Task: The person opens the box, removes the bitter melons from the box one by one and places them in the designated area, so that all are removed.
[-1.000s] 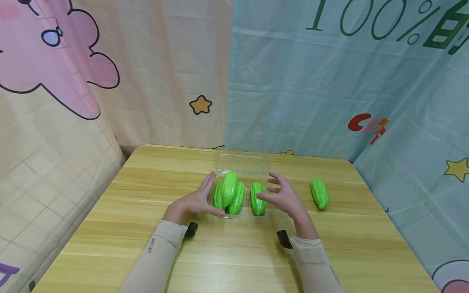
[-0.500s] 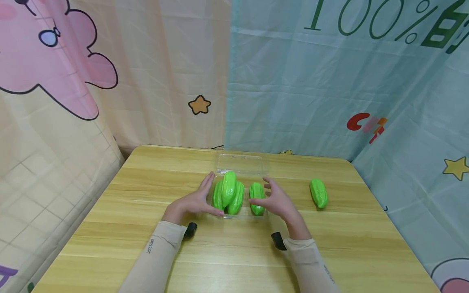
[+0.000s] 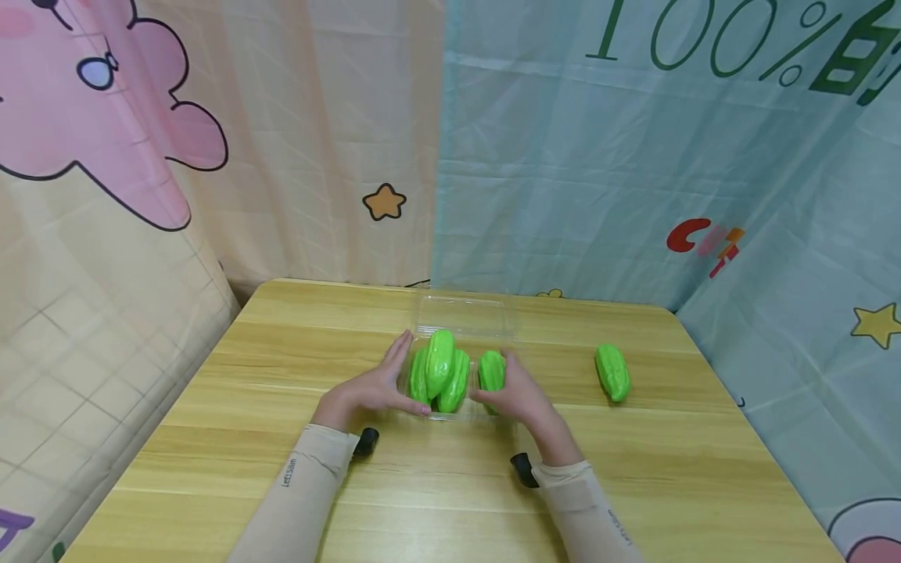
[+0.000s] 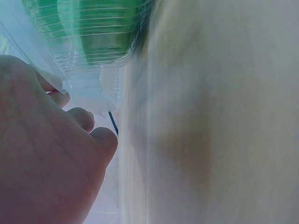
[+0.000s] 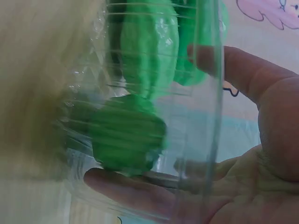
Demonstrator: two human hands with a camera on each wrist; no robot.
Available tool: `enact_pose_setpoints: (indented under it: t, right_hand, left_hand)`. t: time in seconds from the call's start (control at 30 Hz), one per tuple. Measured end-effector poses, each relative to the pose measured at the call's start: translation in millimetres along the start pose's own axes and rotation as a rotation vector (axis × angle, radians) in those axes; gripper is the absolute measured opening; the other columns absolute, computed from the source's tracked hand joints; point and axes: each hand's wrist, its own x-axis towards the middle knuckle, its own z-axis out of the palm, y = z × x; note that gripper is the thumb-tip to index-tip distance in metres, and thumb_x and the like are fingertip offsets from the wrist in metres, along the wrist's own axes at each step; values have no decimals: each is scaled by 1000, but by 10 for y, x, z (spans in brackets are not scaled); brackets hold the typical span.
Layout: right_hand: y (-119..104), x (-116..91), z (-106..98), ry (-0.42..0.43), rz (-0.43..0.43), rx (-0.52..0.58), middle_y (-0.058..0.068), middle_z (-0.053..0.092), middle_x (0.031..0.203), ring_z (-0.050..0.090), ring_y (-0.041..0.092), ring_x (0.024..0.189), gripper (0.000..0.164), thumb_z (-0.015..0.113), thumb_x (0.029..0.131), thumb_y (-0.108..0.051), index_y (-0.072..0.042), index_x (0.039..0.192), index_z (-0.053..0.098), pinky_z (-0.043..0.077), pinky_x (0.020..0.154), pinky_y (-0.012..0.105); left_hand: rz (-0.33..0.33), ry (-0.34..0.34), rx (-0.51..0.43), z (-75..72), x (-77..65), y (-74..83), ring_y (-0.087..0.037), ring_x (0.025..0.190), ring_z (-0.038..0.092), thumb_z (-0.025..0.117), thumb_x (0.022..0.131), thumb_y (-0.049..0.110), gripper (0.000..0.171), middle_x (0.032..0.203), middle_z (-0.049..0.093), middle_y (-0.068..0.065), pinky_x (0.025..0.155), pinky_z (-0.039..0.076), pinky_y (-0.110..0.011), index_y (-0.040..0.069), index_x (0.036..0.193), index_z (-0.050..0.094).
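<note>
A clear plastic box holds several shiny green ridged fruits. Three of these fruits are heaped in its left part, one on top. My left hand grips the left side, thumb at the front corner and fingers toward the back; in the left wrist view its fingertips meet the rim. My right hand reaches into the right part, where its thumb and fingers stand around a single green fruit. Through the clear wall, a finger shows against that fruit's end, while the thumb is apart from it.
The box's clear lid lies open toward the back. Another green fruit rests on the wooden table, well to the right of the box. Printed curtains stand behind the table's far edge.
My right hand has moved left and in toward the single fruit, covering more of its right side. The left hand has stayed in place on the box.
</note>
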Motion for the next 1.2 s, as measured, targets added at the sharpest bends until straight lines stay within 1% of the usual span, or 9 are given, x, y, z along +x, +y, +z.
enact_pose_setpoints:
  t: [0.13,0.3,0.5,0.7,0.87,1.2]
  right_hand:
    - [13,6,57,-3,6,-25,24,56,124,57,33,103,98,84,82,-24,11,152,25,50,93,53]
    - [18,15,90,4,5,-57,21,59,115,58,31,96,92,84,83,-23,11,149,30,52,88,50]
    - [27,23,111,14,-7,-74,17,60,108,58,28,90,87,85,80,-18,11,145,36,53,83,46]
    - [33,30,137,26,-27,-90,19,61,111,59,29,93,86,87,77,-13,12,144,39,54,86,48]
    - [25,20,143,25,-35,-85,20,62,113,60,30,96,87,88,76,-10,12,144,39,53,89,49]
    - [6,14,142,24,-32,-69,18,61,114,58,29,97,80,84,79,-10,11,144,41,52,89,48]
  left_hand:
    - [-3,-3,3,-5,0,6,-34,150,-11,91,69,50,146,165,-24,-9,119,9,-55,12,159,-17]
    - [-5,-9,8,-7,4,16,-33,150,-11,91,69,50,146,165,-24,-8,119,9,-53,13,159,-18]
    - [-4,-8,14,-6,5,28,-32,150,-11,91,69,51,146,165,-24,-9,119,9,-52,12,159,-18]
    - [-1,-5,18,-6,-3,30,-33,150,-11,91,69,50,146,165,-23,-11,119,9,-52,10,159,-17]
    - [-2,-8,14,-4,-6,22,-32,150,-11,91,70,50,145,165,-24,-9,119,9,-52,10,159,-17]
    - [0,-6,16,-5,-6,16,-33,150,-11,90,70,50,145,165,-24,-11,119,10,-53,10,159,-17]
